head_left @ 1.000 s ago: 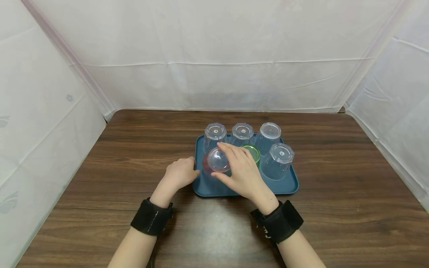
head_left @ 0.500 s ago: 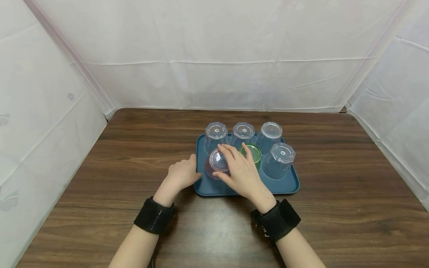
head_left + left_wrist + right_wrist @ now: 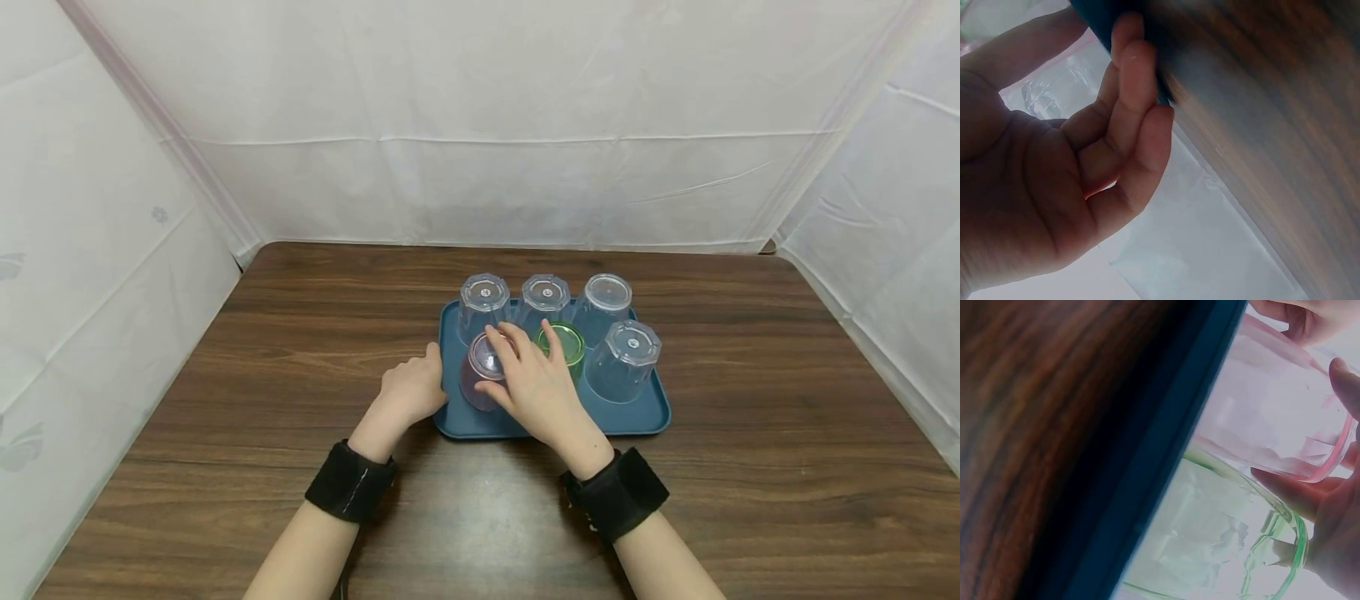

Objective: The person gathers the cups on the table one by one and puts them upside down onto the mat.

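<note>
An upside-down pink-tinted drinking glass (image 3: 477, 387) stands at the front left of the blue tray (image 3: 632, 423). My right hand (image 3: 543, 396) holds it near its upturned base, thumb at the front and fingers at the back. One finger reaches out beside the upside-down green glass (image 3: 572, 344); in the right wrist view the green glass (image 3: 1191, 531) stands close beside the pink glass (image 3: 1266, 412). My left hand (image 3: 411, 390) grips the tray's left edge. In the left wrist view, its curled fingers (image 3: 1138, 75) reach the underside of the tray rim.
Clear upside-down glasses line the tray's back: a left one (image 3: 484, 300), a middle one (image 3: 545, 298) and a right one (image 3: 602, 307). Another clear glass (image 3: 622, 362) stands front right. Brown wooden table (image 3: 750, 375) surrounds the tray; white sheeting (image 3: 480, 192) hangs behind.
The pink glass has shifted slightly right and stands straighter, closer to the green glass. One right-hand finger has spread away from the others. The left hand stays at the tray edge.
</note>
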Demonstrator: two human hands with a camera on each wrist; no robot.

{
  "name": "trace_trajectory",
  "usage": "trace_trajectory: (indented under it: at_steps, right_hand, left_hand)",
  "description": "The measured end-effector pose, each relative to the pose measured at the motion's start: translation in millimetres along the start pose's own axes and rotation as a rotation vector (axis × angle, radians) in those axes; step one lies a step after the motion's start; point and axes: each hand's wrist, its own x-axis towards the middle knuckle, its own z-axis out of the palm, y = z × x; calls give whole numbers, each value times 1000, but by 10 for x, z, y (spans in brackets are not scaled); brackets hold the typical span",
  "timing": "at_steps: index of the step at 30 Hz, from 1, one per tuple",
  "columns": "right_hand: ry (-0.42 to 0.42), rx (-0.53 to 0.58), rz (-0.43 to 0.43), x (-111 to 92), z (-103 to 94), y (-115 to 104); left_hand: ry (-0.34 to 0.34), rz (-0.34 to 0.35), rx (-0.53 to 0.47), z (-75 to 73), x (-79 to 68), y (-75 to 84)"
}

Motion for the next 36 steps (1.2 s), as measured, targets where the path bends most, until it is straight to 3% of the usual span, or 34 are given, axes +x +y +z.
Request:
trace_trajectory:
  at_steps: [10, 14, 16, 21, 23, 33, 36]
  right_hand:
    - [1, -18, 1, -10, 15, 4]
    - [-2, 71, 34, 15, -128, 60]
    - [47, 135, 63, 19, -246, 153]
    - [244, 225, 202, -70, -602, 483]
    - [278, 226, 272, -130, -717, 597]
    - [291, 202, 531, -362, -997, 948]
    - [215, 156, 612, -431, -1030, 1022]
  left_hand:
    - [-10, -30, 10, 7, 2, 14]
    - [-17, -40, 6, 13, 12, 8]
    - [-21, -39, 2, 13, 14, 5]
    - [-23, -29, -11, -1, 10, -15]
    - [-24, -30, -19, -8, 6, -30]
    - [-38, -21, -21, -19, -10, -52]
    - [-50, -15, -11, -33, -18, -53]
